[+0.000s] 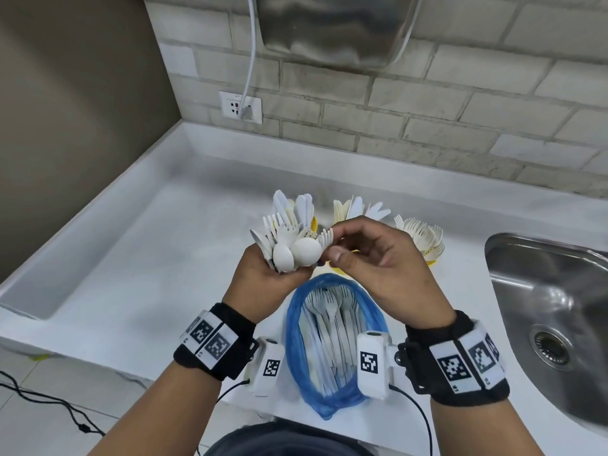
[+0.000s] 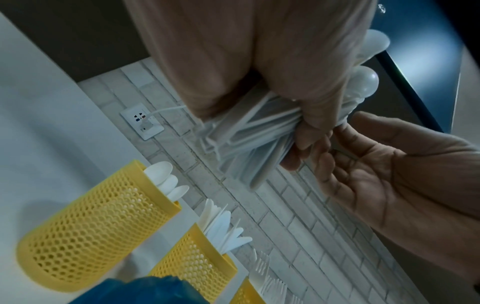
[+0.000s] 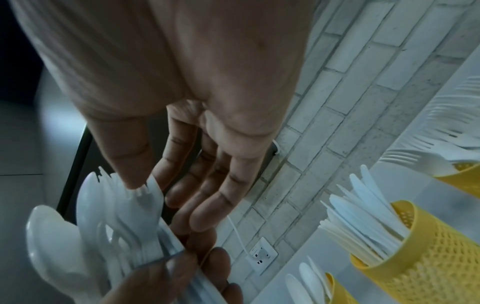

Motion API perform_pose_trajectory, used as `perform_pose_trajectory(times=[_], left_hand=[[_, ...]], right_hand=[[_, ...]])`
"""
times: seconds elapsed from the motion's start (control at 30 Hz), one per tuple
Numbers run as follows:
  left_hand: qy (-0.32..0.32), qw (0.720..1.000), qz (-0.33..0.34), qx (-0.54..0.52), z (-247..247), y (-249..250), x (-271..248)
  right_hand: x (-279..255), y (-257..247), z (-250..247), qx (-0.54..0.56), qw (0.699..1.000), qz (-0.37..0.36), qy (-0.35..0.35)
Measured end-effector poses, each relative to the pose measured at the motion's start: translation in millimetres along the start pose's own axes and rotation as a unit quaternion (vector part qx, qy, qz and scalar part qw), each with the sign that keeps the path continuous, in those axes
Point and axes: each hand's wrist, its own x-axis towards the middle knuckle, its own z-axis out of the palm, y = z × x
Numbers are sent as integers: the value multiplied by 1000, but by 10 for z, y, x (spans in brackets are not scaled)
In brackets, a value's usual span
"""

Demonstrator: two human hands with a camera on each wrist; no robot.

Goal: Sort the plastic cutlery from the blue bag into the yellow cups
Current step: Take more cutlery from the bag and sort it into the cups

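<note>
My left hand [image 1: 279,271] is raised over the counter and grips a mixed bundle of white cutlery [image 1: 286,248] by the handles, with spoons, forks and knives fanned upward. My right hand [image 1: 332,248] pinches the head of one fork [image 1: 325,240] at the bundle's right side between thumb and index finger; the thumb tip [image 3: 135,181] lies on its tines. The blue bag [image 1: 296,324] lies open below the hands with more forks inside. Three yellow mesh cups stand behind: spoons [image 2: 85,232], knives [image 3: 420,257], forks [image 1: 427,255].
A steel sink [image 1: 543,291] is set into the counter at the right. A wall socket [image 1: 240,108] with a white cable sits at the back left, under a metal wall unit [image 1: 329,28]. The white counter [image 1: 148,258] has a raised rim on its left side.
</note>
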Motion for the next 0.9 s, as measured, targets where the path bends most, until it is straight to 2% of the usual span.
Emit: perform_pose_trajectory(times=[0.3,0.5,0.7,0.77,0.9], left_hand=[[-41,999,-20,-24,-38,-28,-12],[-29,998,-33,-48,-52,-34,24],[-31,995,-45,-79,-50,-31,73],[-38,995,-46,-86,-35,-7,86],[-58,993,-41,-91,-7,2,117]], right_hand=[[85,-16,40,59,998,-9,-5],[158,-37,79,80,997,-5,-4],[240,26,54,139,988,8,70],[253,30,23,132,989,15,65],[219,27,6,54,998,12,15]])
